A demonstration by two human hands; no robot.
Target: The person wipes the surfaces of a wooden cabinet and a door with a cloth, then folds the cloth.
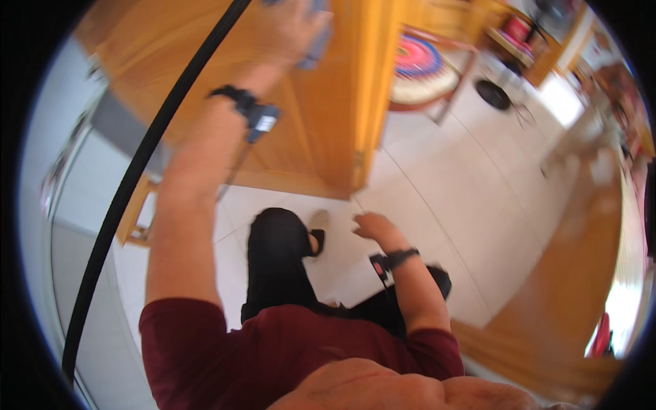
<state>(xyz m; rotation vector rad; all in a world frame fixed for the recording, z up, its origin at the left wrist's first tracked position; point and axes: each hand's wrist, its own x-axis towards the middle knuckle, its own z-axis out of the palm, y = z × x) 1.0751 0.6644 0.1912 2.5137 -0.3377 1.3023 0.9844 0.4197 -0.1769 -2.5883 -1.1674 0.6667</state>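
Note:
My left hand (292, 36) is stretched out at the top of the view, blurred, with a blue-grey cloth (316, 45) under its fingers. The cloth lies against the face of a wooden door (292, 110). Part of the hand and cloth is cut off by the upper rim. Lower down, my right hand (378, 229) hangs above the tiled floor near my knee. Its fingers are loosely bent and slightly apart, and I see nothing in them. Each wrist wears a black strap with a small device.
A chair with a round colourful crocheted cushion (417, 56) stands beyond the door edge. A black round object (493, 95) lies on the floor near a thin cable. Blurred wooden boarding (564, 236) rises at right. A thick black cord (148, 143) crosses the left side.

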